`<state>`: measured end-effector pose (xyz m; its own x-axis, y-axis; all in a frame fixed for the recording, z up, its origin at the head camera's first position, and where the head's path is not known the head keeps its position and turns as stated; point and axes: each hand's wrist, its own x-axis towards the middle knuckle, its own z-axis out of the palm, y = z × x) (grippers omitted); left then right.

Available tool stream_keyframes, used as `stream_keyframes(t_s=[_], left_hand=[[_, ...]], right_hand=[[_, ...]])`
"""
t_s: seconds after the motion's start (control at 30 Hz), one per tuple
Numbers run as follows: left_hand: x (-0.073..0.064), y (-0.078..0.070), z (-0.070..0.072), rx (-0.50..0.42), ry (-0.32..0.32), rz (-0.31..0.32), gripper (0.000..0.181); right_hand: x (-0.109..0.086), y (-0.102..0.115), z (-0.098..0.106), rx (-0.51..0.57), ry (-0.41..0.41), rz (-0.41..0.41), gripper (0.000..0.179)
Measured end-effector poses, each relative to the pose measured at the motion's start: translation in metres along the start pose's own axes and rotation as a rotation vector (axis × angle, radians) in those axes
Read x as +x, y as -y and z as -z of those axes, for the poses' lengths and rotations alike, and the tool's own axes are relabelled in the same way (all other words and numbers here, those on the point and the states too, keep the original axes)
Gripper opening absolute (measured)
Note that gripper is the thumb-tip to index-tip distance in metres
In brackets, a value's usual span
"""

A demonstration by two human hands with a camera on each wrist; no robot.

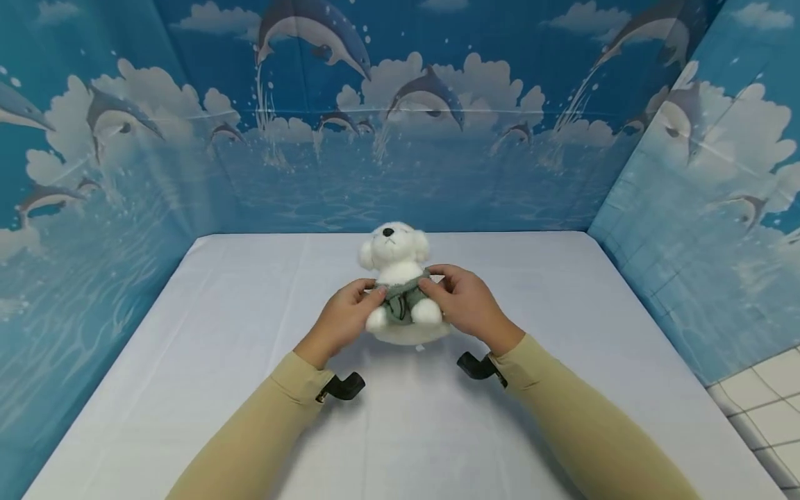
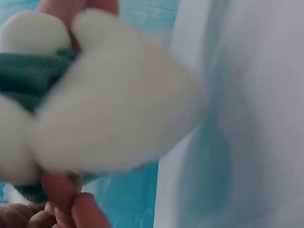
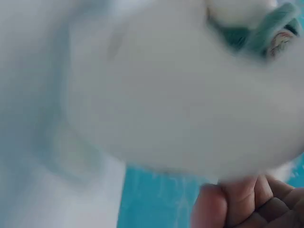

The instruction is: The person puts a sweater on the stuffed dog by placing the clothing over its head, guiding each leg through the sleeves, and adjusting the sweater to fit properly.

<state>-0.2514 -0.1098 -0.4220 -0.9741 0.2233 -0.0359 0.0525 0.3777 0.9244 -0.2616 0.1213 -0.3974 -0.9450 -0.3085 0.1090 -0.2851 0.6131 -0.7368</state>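
A white plush dog [image 1: 390,248] with a black nose and round ears is held up in front of me, its face tipped upward. It wears a grey-green garment [image 1: 406,295]. My left hand [image 1: 340,316] grips its side at the garment, thumb in front and fingers behind. On the other side my right hand [image 1: 471,302] pinches the garment between thumb and fingers. The toy's rounded white underside [image 2: 118,99] fills much of the left wrist view. In the right wrist view this underside [image 3: 175,90] is blurred, and curled fingers [image 3: 240,202] show below it.
A white cloth-covered table [image 1: 250,278] spreads beneath the toy and both arms. Blue curtains [image 1: 300,173] printed with dolphins enclose the back and sides. White tiles [image 1: 775,403] show at the lower right. A black strap piece [image 1: 478,366] sticks out from each sleeve cuff.
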Motion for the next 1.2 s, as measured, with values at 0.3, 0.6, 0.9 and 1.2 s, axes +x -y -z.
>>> stream_keyframes(t_s=[0.3, 0.6, 0.9, 1.2], left_hand=[[-0.001, 0.010, 0.010, -0.032, 0.308, 0.002, 0.074], [0.007, 0.008, 0.012, 0.119, 0.294, -0.053, 0.045], [0.007, 0.014, 0.021, 0.004, 0.357, -0.112, 0.039], [0.000, 0.003, 0.003, 0.327, -0.118, -0.014, 0.041]], right_hand=[[-0.011, -0.016, 0.004, 0.090, 0.262, 0.040, 0.072], [-0.007, -0.028, 0.003, 0.101, 0.235, 0.081, 0.042], [-0.004, -0.023, 0.003, 0.228, 0.332, 0.024, 0.039], [-0.004, -0.006, -0.021, -0.051, 0.012, 0.057, 0.047]])
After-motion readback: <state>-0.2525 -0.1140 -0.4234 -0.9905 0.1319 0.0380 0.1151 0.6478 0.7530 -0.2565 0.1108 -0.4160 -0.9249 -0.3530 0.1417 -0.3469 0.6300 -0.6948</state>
